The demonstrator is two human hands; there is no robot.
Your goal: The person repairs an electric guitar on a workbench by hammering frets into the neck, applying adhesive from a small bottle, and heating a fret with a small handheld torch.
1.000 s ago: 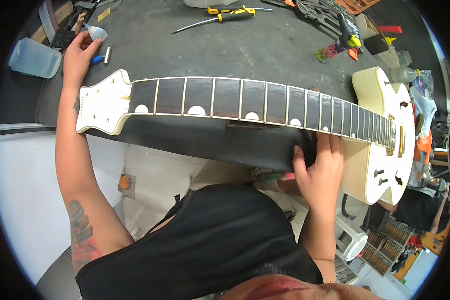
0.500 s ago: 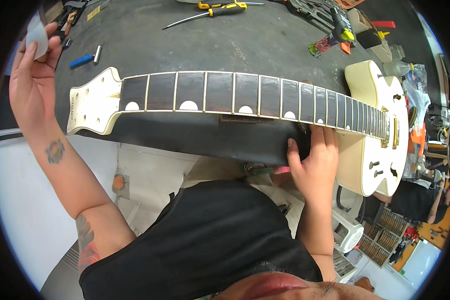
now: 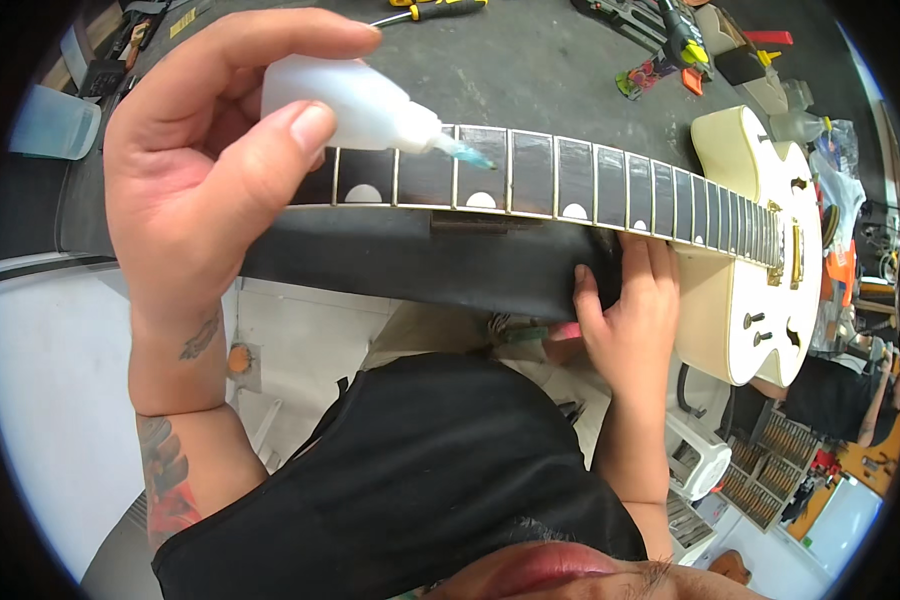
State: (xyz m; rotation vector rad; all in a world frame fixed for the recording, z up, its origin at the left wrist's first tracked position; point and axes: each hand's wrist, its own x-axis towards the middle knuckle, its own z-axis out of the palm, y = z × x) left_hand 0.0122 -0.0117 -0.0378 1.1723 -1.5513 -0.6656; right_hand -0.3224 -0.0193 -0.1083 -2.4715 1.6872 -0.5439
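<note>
My left hand (image 3: 205,185) is closed around a small white translucent squeeze bottle (image 3: 355,105), tilted so its narrow bluish tip points down and right over the dark fretboard (image 3: 530,165). Whether the tip touches the wood, I cannot tell. The fretboard belongs to a cream-coloured guitar (image 3: 710,315), which lies across the bench with its body at the right; my left hand and forearm hide the headstock. Lower down, my right hand (image 3: 630,325) lies flat at the bench's near edge, thumb apart, fingertips reaching beneath the neck's near side and partly hidden.
On the dark bench (image 3: 530,60) are a yellow-and-black screwdriver (image 3: 450,9), a colourful spray can (image 3: 642,82) and an open tool case (image 3: 620,22). A translucent blue container (image 3: 55,122) stands at the left. Another person (image 3: 835,405) is at the far right.
My left hand has swung from the far left to the right with the bottle, now over the neck. The guitar appears slightly shifted in view. My right hand has stayed put.
</note>
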